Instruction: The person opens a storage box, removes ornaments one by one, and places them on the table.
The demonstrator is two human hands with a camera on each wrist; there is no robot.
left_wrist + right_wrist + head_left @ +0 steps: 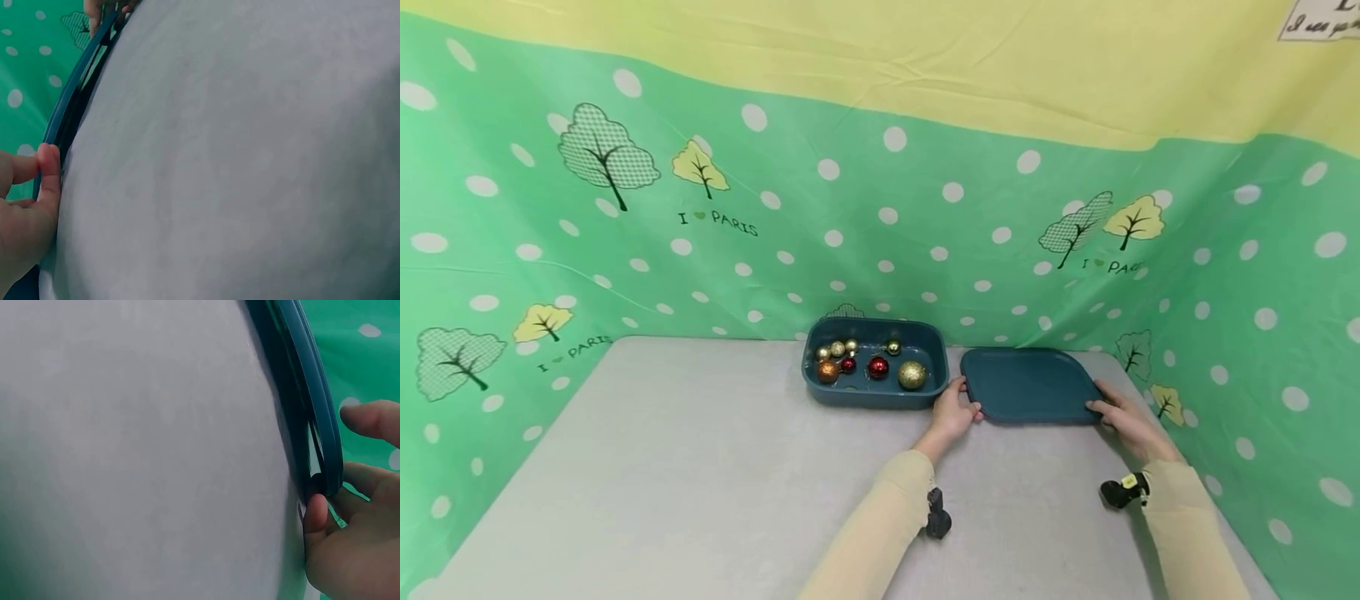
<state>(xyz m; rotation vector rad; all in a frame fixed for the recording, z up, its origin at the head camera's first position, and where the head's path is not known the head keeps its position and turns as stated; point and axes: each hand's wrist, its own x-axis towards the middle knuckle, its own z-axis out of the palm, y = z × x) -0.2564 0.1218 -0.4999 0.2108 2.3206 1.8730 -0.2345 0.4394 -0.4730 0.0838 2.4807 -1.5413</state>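
A dark blue rectangular lid [1033, 385] with rounded corners lies flat, right of a matching blue box [876, 401], at the back of the table. My left hand [952, 415] pinches the lid's left end between thumb and fingers, close to the box's right corner. At the other end, my right hand [1123, 418] holds the lid's right edge, thumb over the rim. In the right wrist view a fingertip [317, 514] sits against the lid's underside. Inside the box are several baubles, among them a large gold one [912, 375], a red one [877, 367] and an orange one [827, 372].
The grey tabletop [700, 483] stretches to the left and front. A green dotted cloth [887, 233] hangs right behind the box and lid, and also along the right side near my right hand. Black wrist cameras [937, 515] are strapped to both sleeves.
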